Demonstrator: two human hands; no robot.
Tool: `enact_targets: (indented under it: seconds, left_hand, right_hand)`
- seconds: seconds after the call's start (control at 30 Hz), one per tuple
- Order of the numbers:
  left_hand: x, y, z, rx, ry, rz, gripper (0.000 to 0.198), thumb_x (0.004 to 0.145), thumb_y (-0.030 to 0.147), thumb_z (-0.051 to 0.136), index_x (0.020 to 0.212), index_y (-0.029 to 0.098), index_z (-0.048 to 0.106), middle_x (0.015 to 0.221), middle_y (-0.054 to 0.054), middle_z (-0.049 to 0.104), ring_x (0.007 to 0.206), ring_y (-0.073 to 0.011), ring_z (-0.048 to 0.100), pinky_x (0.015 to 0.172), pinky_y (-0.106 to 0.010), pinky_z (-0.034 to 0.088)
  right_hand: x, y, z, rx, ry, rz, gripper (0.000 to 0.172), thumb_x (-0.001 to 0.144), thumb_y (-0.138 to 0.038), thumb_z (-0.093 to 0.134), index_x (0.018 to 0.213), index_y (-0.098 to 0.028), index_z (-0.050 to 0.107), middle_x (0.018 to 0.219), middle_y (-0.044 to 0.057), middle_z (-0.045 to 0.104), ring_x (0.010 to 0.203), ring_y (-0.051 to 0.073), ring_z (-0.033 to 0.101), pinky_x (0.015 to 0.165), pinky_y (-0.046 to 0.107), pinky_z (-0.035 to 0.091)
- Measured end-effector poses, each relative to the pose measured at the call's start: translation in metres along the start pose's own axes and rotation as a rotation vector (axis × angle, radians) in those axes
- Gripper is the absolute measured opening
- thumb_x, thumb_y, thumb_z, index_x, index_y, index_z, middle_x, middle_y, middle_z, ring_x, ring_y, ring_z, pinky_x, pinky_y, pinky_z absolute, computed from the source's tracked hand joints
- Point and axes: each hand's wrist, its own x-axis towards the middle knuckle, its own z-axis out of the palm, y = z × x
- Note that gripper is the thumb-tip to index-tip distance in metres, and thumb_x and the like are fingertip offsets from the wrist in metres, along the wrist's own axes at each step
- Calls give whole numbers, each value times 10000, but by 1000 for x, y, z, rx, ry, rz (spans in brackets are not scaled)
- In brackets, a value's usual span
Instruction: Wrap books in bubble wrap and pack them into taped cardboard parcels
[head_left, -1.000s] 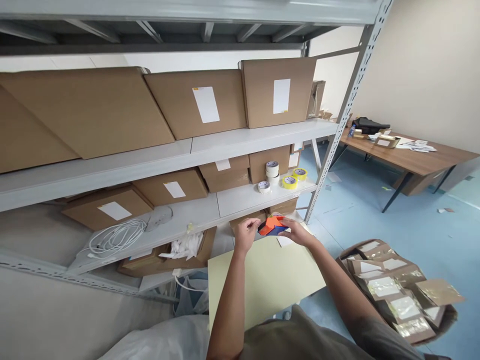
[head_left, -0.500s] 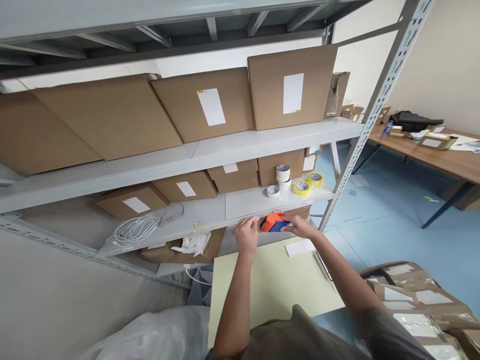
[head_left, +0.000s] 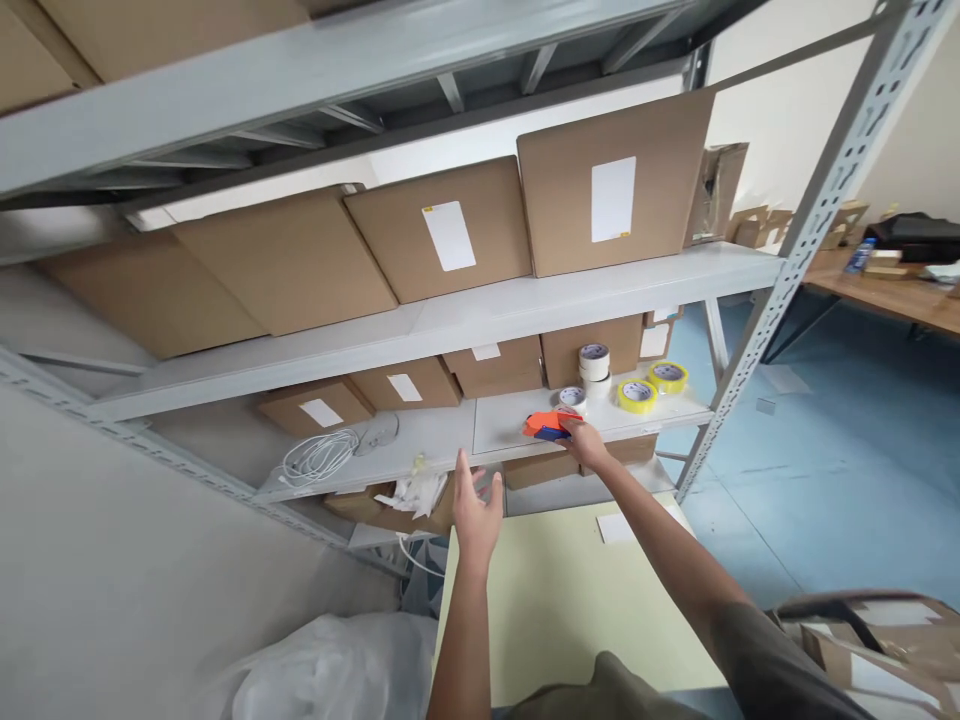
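My right hand (head_left: 588, 446) grips an orange and blue tape dispenser (head_left: 544, 427) by its right end, over the front part of the middle shelf (head_left: 435, 440). Whether the dispenser touches the shelf, I cannot tell. Just behind it stand white tape rolls (head_left: 572, 398), some of them stacked, and two yellow-edged tape rolls (head_left: 637, 396) lie further right. Empty, my left hand (head_left: 475, 515) is held up with its fingers apart, in front of the shelf edge and left of the dispenser.
Cardboard boxes (head_left: 616, 185) line the rack's shelves. A coiled white cable (head_left: 321, 458) lies on the middle shelf's left. Below my arms is a pale yellow board (head_left: 577, 620) with a white card (head_left: 615, 528). A perforated metal post (head_left: 795, 240) rises at right.
My left hand has come off the tape dispenser and opened, moving down and left. My right hand has brought the dispenser over the middle shelf. The view has shifted left.
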Motion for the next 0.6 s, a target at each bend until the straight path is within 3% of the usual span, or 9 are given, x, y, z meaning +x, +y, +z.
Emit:
enact_targets:
  seconds: [0.13, 0.27, 0.4, 0.5, 0.6]
  left_hand:
    - [-18, -14, -9, -21, 4, -108, 712, 991, 432, 633, 1650, 311, 392, 1540, -153, 585, 1118, -248, 741, 831, -346, 654]
    - [-35, -24, -20, 9, 9, -162, 632, 980, 417, 627, 1584, 281, 501, 1415, -143, 678, 1099, -244, 743, 830, -344, 651]
    - [-47, -32, -31, 42, 15, -197, 600, 973, 391, 622, 1554, 267, 540, 1326, -138, 725, 1063, -237, 751, 811, -337, 648]
    - [-56, -36, -33, 58, 23, -215, 566, 972, 366, 611, 1529, 271, 569, 1395, -133, 698, 1092, -232, 744, 797, -320, 644]
    - [-64, -39, -31, 85, 16, -233, 535, 973, 336, 604, 1503, 263, 596, 1385, -122, 712, 1134, -235, 732, 835, -330, 638]
  right_hand:
    - [51, -15, 20, -168, -80, 27, 375, 886, -149, 727, 1259, -183, 708, 1309, 164, 736, 1201, 305, 678, 1035, 366, 479]
    - [79, -22, 44, -257, -202, 71, 360, 887, -161, 721, 1248, -158, 733, 1282, 189, 750, 1218, 324, 682, 1077, 383, 447]
    - [80, -20, 57, -283, -194, 42, 383, 895, -177, 705, 1274, -120, 733, 1264, 238, 747, 1284, 370, 640, 1158, 460, 374]
    - [70, -19, 57, -253, -85, 18, 523, 873, -234, 734, 1388, -155, 680, 1385, 232, 690, 1345, 406, 570, 1162, 527, 373]
    - [56, -25, 56, -119, 35, -64, 546, 903, -321, 698, 1429, -178, 655, 1419, 208, 664, 1329, 403, 561, 1131, 547, 422]
